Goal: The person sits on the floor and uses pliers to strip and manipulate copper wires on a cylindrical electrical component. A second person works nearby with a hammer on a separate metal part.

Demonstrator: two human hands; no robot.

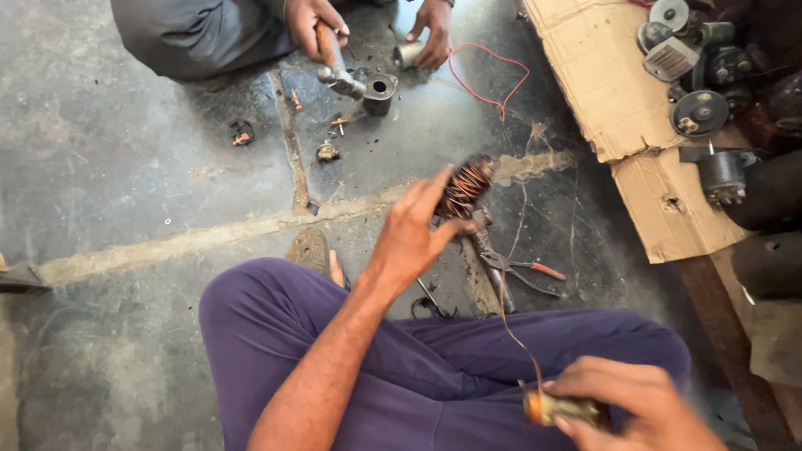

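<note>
My left hand reaches forward over the dark floor and grips a small motor armature wound with copper wire. A thin copper wire runs from it back toward me. My right hand, close to my lap, is closed around a small spool with an orange end, where the wire ends. I sit cross-legged in purple trousers.
Pliers with orange handles lie on the floor just past my knee. Opposite me, another person's hands hold a hammer over a metal cylinder and a small metal part. Cardboard with several motor parts lies at right.
</note>
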